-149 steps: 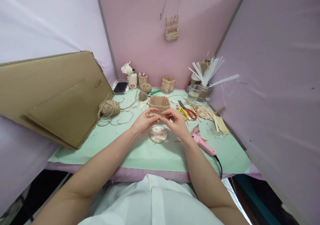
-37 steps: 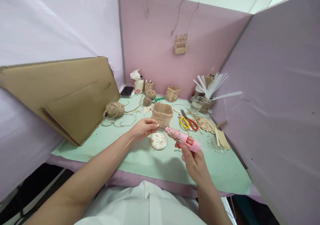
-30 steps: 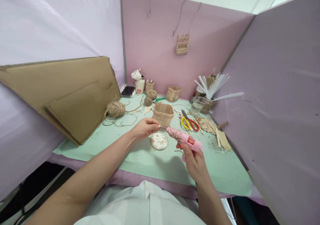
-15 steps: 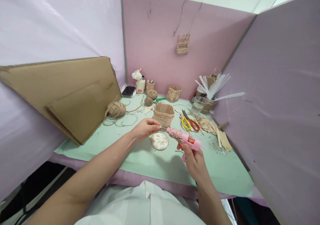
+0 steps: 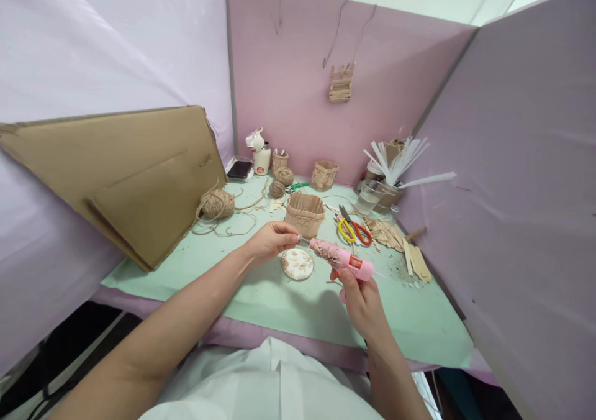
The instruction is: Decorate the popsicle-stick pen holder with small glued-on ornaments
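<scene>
Sticks (image 5: pixel 395 166) stand in a brown pot (image 5: pixel 392 199); a clear cup (image 5: pixel 367 201) holds liquid. The left hand (image 5: pixel 274 241) pinches a tiny bit (image 5: pixel 298 238); the right hand (image 5: pixel 365 299) hugs a glue gun (image 5: pixel 345 259).

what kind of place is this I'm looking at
Probably a small craft booth: a pink glue gun is in the right hand, a ball of twine and scissors lie on a green-covered table, and a pink partition stands behind.
</scene>
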Demonstrator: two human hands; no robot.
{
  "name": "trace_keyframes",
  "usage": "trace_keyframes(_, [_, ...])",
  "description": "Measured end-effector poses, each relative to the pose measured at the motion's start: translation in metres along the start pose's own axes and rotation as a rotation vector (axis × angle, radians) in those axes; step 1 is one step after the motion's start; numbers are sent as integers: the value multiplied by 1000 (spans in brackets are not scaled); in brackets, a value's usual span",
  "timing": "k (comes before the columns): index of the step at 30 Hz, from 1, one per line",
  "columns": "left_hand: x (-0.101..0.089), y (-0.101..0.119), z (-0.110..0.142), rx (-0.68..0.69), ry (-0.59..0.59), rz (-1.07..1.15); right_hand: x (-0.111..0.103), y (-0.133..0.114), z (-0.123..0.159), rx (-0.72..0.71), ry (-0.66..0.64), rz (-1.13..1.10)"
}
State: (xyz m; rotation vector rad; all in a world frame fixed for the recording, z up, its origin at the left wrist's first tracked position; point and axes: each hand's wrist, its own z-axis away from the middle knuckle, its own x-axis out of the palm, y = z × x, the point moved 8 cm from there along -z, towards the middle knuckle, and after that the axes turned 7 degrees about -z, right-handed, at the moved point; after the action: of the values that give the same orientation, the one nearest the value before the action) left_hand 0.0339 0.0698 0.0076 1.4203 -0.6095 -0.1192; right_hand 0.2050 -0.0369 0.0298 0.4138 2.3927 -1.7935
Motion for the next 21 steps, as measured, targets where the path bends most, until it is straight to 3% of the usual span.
trace_keyframes(21, [-1, 0, 0, 5, 2, -23, 0, 0, 0, 9, 0, 37])
